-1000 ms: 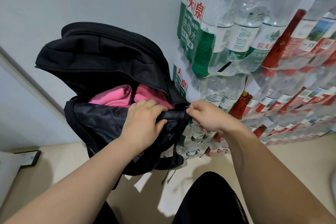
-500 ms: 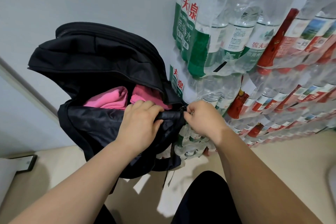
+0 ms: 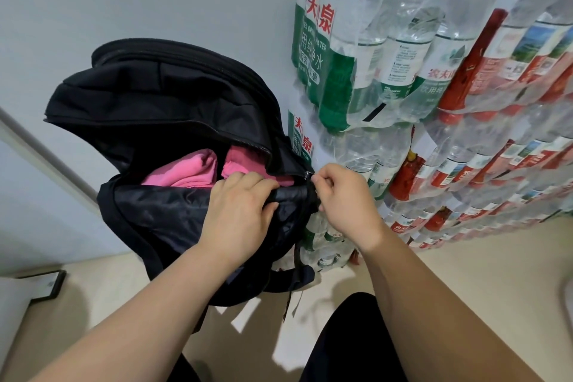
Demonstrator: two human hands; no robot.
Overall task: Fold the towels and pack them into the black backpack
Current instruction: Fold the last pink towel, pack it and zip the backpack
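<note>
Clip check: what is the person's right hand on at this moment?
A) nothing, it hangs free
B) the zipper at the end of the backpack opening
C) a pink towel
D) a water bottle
B: the right hand pinches at the zipper of the black backpack; the pink towels lie inside, away from its fingers.

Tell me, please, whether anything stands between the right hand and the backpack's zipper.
Nothing visible. The right hand pinches the zipper of the black backpack at the opening's right end, the left hand grips its front edge, and the pink towels lie inside.
</note>
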